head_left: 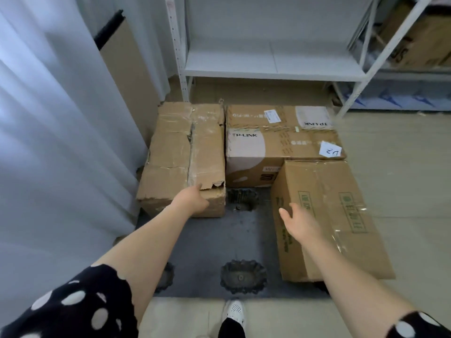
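Left hand is on the near top corner of the battered box, right at the torn flap. The thumb lies along the flap edge and the fingers are hidden behind the hand, so I can't tell whether it grips or only touches. Right hand is spread, fingers straight, at the left face of the side box; contact or just short, can't tell.

Both boxes sit on the grey platform: the battered box at its left rear by the curtain, the side box along its right edge. The printed box is wedged between them at the back, touching both.

Risks, as judgement:
- The flap is ripped and the tape crumpled. Pulling or lifting by that corner would likely tear the cardboard, and the hand would slip off.
- The seam along the battered box's top looks split, so a one-handed lift may fold it or spill what's inside.
- The side box looks tilted and seems to hang past the platform edge, so a sideways push from the right hand could tip it onto the floor.
- The shoe is just beside the platform's near edge, so a dropped box could land on it.
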